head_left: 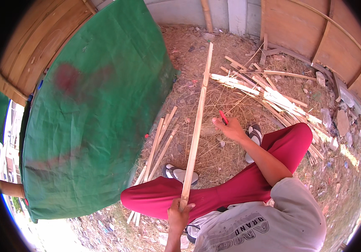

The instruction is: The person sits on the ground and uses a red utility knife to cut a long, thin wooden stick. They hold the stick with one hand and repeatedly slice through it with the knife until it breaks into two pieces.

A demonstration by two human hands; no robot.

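My left hand, low in the middle, is closed round the near end of a long bamboo strip. The strip rises away from me, its far end beyond my feet, with nodes showing along it. To its right, my right hand is closed on a small tool with a red handle. The rest of that tool is hidden by my fingers or too small to make out. A gap lies between this hand and the strip. My knees are spread to both sides below the strip.
A pile of split bamboo strips lies at the right, and several more strips lie at the left. A green tarp hangs along the left. Wooden panels stand at the back right. Dry shavings cover the ground between my sandalled feet.
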